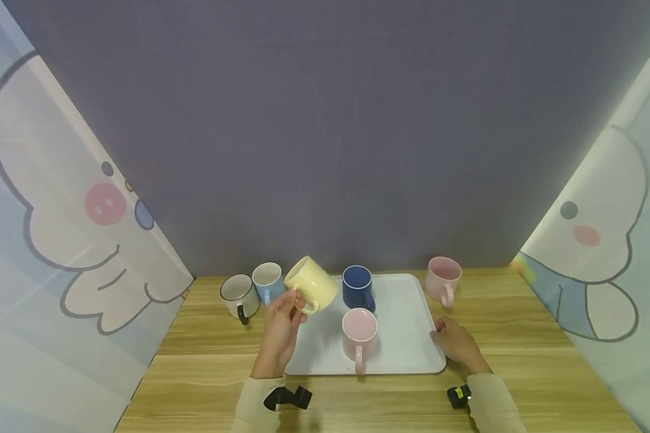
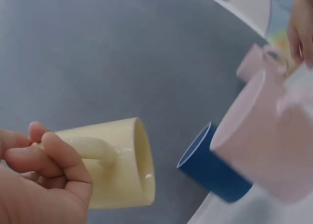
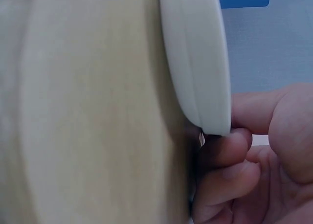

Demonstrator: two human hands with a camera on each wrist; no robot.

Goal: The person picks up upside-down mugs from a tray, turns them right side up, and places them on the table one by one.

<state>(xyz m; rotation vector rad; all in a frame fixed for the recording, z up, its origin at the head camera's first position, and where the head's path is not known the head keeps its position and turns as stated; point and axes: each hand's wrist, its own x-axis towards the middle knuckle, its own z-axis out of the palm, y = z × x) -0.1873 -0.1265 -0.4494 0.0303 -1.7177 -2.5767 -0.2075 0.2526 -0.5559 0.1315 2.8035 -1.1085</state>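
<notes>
Tilted over the left part of the white tray (image 1: 406,337) is a pale yellow mug (image 1: 316,285). My left hand (image 1: 283,328) pinches it by its handle (image 2: 93,148). On the tray stand a dark blue mug (image 1: 355,291) and, nearer me, a pink mug (image 1: 359,337) with its handle towards me. My right hand (image 1: 457,344) grips the tray's right edge, thumb on top and curled fingers (image 3: 227,182) under the rim in the right wrist view.
Left of the tray, a white mug (image 1: 237,297) with a black rim and handle stands beside a light blue mug (image 1: 267,279). Another pink mug (image 1: 442,278) stands on the wooden table (image 1: 211,373) behind my right hand. A grey wall (image 1: 352,138) rises behind the table.
</notes>
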